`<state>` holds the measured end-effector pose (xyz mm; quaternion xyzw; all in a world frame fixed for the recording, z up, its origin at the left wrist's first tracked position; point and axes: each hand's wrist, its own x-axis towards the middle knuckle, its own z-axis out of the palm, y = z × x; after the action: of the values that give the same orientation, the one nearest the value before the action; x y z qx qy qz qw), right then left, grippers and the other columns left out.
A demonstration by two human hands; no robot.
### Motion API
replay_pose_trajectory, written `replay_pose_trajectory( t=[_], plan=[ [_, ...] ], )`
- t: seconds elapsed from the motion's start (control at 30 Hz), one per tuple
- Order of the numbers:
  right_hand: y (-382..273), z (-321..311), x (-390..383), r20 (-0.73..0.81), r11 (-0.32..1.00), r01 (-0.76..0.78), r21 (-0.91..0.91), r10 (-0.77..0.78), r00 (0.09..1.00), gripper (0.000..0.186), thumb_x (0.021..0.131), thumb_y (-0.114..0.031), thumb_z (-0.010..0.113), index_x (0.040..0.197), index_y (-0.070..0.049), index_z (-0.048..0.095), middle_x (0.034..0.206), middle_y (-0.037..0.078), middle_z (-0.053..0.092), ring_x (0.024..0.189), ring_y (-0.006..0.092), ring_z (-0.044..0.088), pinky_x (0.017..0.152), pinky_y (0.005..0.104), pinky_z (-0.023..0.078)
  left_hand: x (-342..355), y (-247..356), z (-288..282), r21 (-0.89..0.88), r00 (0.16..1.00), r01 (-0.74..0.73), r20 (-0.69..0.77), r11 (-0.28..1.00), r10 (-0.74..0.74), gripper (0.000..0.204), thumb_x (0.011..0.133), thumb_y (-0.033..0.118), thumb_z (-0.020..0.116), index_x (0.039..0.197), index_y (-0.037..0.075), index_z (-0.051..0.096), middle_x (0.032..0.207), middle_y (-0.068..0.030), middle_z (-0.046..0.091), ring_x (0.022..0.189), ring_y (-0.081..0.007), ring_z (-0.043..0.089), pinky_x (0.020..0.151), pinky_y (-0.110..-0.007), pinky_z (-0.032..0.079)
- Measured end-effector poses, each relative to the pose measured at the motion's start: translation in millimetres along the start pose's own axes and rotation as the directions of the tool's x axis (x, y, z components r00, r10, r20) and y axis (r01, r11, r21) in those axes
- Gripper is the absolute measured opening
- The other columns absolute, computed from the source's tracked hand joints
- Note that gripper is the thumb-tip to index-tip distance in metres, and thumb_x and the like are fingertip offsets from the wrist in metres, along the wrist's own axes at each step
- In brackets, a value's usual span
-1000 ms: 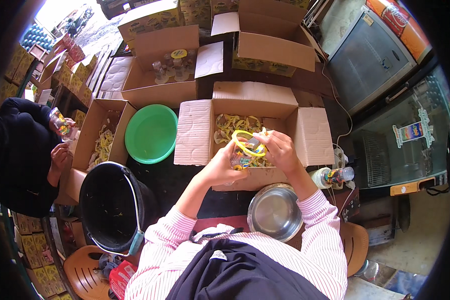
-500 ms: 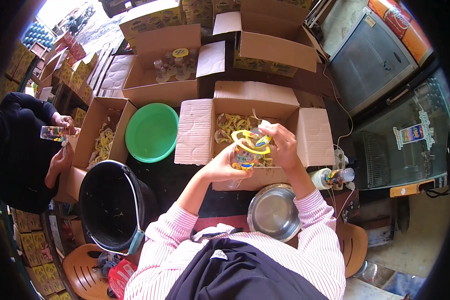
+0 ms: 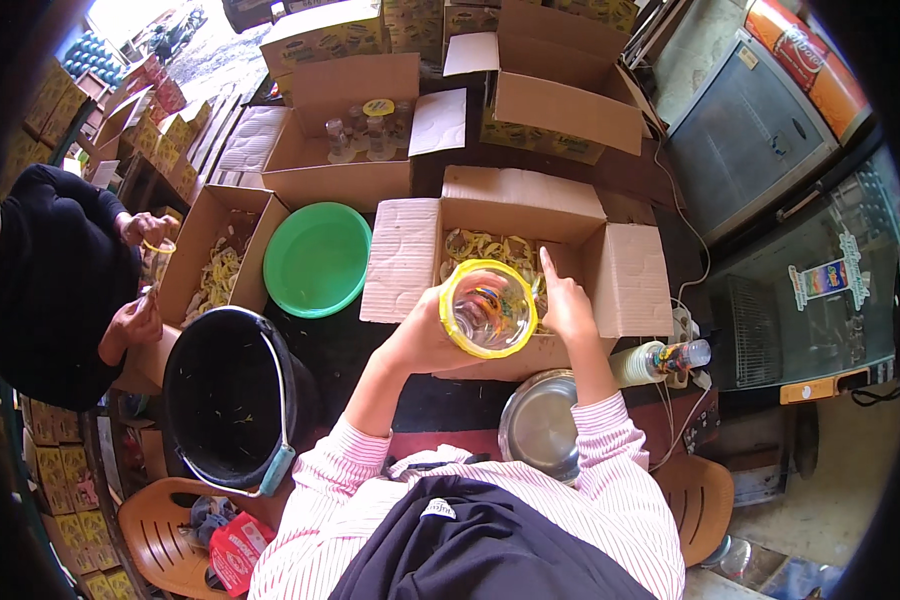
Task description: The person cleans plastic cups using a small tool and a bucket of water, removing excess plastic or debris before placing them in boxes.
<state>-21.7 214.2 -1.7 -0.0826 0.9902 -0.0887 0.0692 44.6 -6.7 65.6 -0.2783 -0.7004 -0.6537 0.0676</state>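
My left hand (image 3: 417, 332) is closed around a clear plastic cup (image 3: 489, 308) with a yellow rim. The cup's round end faces up toward me, and coloured print shows through it. Just to its right is my right hand (image 3: 568, 303), index finger stretched out and other fingers partly bent; I see nothing held in it. Both hands are over the near side of an open cardboard box (image 3: 523, 190). Inside that box lies a heap of curled yellow strips (image 3: 490, 247).
A co-worker (image 3: 62, 285) at the left holds a yellow-rimmed cup. Around me stand a green basin (image 3: 317, 260), a black bucket (image 3: 232, 400), a steel pot (image 3: 540, 425) and a stack of pale cups (image 3: 635, 366). Another cardboard box (image 3: 345, 185) farther back holds clear cups.
The cup has tipped so its round end faces me. My right hand has come off the loose yellow piece at its top, which no longer shows there. The co-worker's cup has turned.
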Motion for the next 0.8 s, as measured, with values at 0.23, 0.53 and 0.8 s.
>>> replay_pose_trajectory(
  t=[0.23,0.53,0.8],
  plan=[
    [-7,5,-47,-0.103,0.785,0.029,0.618,0.045,0.994,0.057,0.06,0.003,0.062,0.116,-0.004,0.053,0.068,0.011,0.063,0.062,0.0195,0.062,0.064,0.0303,0.05,-17,20,-8,0.074,0.991,-0.099,-0.078,0.992,0.104,0.062,0.056,0.013,0.079,0.109,0.001,0.051,0.106,-0.0095,0.056,0.089,-0.017,0.059,0.076,-0.028,0.048],
    [-7,26,-85,-0.204,0.672,-0.007,0.741,0.235,0.95,0.041,0.065,0.001,0.068,0.105,0.002,0.058,0.07,0.006,0.061,0.061,0.0117,0.06,0.059,0.0251,0.05,-47,32,-3,-0.067,0.983,-0.131,-0.141,0.989,0.12,0.064,0.058,0.012,0.077,0.114,-0.001,0.049,0.113,-0.012,0.051,0.097,-0.0183,0.055,0.082,-0.029,0.045],
    [-52,-14,-116,-0.404,0.295,0.325,0.899,0.267,0.875,0.029,0.074,0.002,0.066,0.102,-0.001,0.059,0.077,0.002,0.06,0.068,0.0065,0.057,0.064,0.0195,0.048,-69,39,2,-0.106,0.98,-0.125,-0.168,0.986,0.106,0.074,0.065,0.004,0.07,0.128,0.002,0.032,0.122,-0.0099,0.042,0.1,-0.0154,0.052,0.085,-0.028,0.044]
  ],
)
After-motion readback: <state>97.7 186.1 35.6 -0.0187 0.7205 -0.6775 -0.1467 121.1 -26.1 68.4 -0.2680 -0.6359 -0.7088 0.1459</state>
